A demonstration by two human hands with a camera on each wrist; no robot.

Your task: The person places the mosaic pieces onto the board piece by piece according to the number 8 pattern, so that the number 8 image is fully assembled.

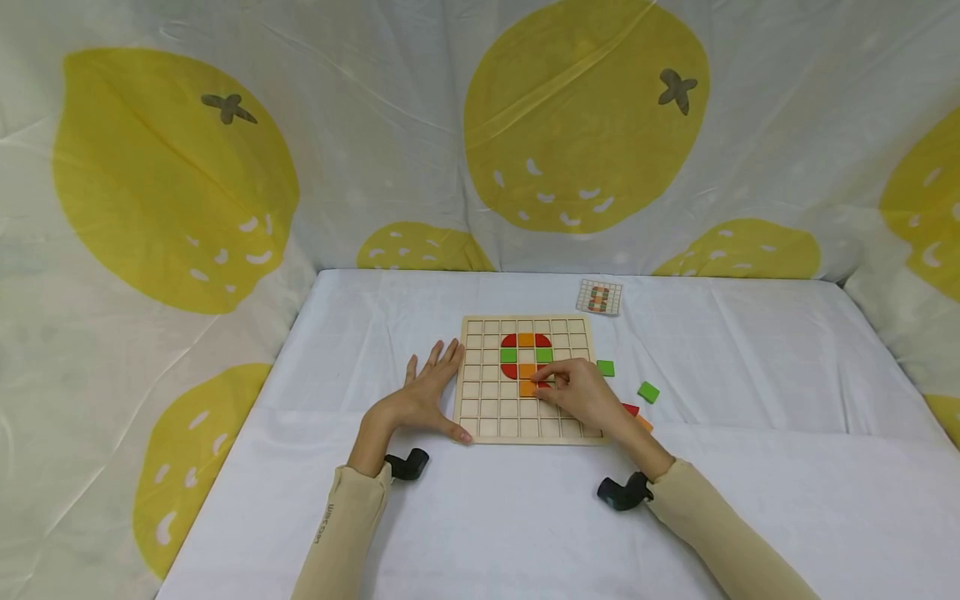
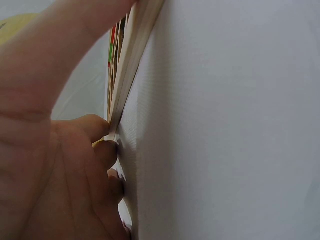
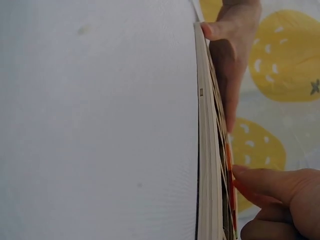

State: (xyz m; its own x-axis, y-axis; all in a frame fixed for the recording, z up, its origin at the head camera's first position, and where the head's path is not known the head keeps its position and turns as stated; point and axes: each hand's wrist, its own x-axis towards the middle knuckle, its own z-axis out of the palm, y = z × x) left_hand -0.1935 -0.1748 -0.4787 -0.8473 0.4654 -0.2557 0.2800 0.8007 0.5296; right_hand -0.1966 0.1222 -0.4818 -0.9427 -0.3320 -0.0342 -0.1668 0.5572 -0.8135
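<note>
A square wooden grid board (image 1: 491,421) lies on the white cloth, with red, green and orange tiles set in a ring near its middle. My left hand (image 1: 423,400) is spread along the board's left side, its thumb at the near left corner and its fingertips against the edge. Over the board, my right hand (image 1: 585,396) has thumb and index finger together, pinching a small red tile (image 1: 543,385) beside an orange tile (image 1: 527,388). The fingers partly hide that red tile; in the right wrist view, red shows between the fingertips.
A small pattern card (image 1: 599,297) lies beyond the board's far right corner. To the right are two loose green tiles (image 1: 648,392), with a red tile (image 1: 632,409) and an orange tile (image 1: 643,422) partly behind the right wrist. Lemon-print cloth walls (image 1: 390,125) enclose the table.
</note>
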